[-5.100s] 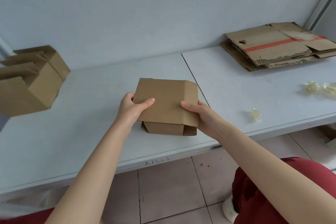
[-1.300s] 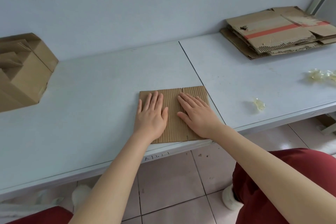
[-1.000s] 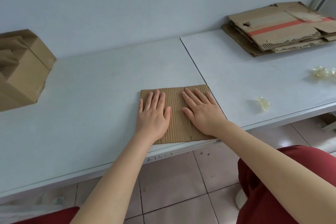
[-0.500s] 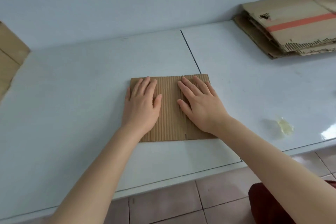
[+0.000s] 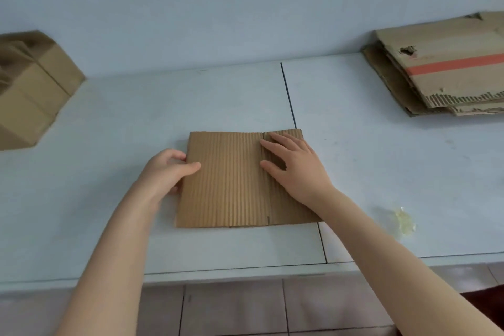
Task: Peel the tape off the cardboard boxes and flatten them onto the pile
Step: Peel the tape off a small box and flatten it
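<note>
A small flattened cardboard box [image 5: 231, 180] lies flat on the white table [image 5: 136, 117], ribs running front to back. My left hand [image 5: 166, 172] grips its left edge, thumb on top and fingers curled round the edge. My right hand [image 5: 294, 169] presses flat on the right part of the box, fingers straight. The pile of flattened cardboard [image 5: 447, 68], its top sheet marked with an orange-red stripe, lies at the far right against the wall.
Brown cardboard boxes [image 5: 30, 90] still in shape stand at the far left by the wall. A crumpled scrap of clear tape [image 5: 403, 222] lies near the table's front edge on the right. A dark seam [image 5: 289, 98] divides the tabletop.
My left hand has slid off the top of the flattened box to its left edge and curled round it. My right hand still presses flat. The camera has shifted slightly.
</note>
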